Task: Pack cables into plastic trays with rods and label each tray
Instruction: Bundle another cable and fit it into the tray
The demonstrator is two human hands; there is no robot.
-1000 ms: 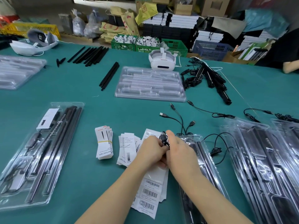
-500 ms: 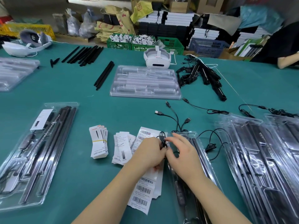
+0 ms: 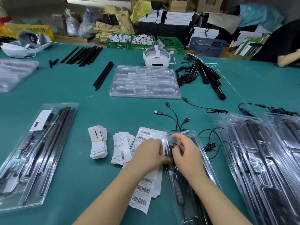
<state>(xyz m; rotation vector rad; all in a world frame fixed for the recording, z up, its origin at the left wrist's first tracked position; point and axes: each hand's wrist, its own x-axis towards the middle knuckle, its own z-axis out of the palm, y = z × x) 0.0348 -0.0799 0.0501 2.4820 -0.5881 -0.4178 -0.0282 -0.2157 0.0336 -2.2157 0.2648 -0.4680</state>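
Pressing a coiled cable [image 3: 172, 147] down into the clear tray [image 3: 201, 153] before them, both hands have dropped from chest height; left hand [image 3: 150, 153] and right hand [image 3: 186, 152] pinch the bundle, seating under way. Barcode labels [image 3: 142, 190] wait on the green worktop [image 3: 81, 181]; cartons crowd the storeroom behind.

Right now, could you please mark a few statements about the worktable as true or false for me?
1. Both hands, left hand and right hand, are at the coiled cable over the near tray. True.
2. The banded card stack lies right of the tray. False: it lies left of it.
3. The white headset sits inside the empty tray. False: it stands behind the tray.
4. Barcode labels lie under the left forearm. True.
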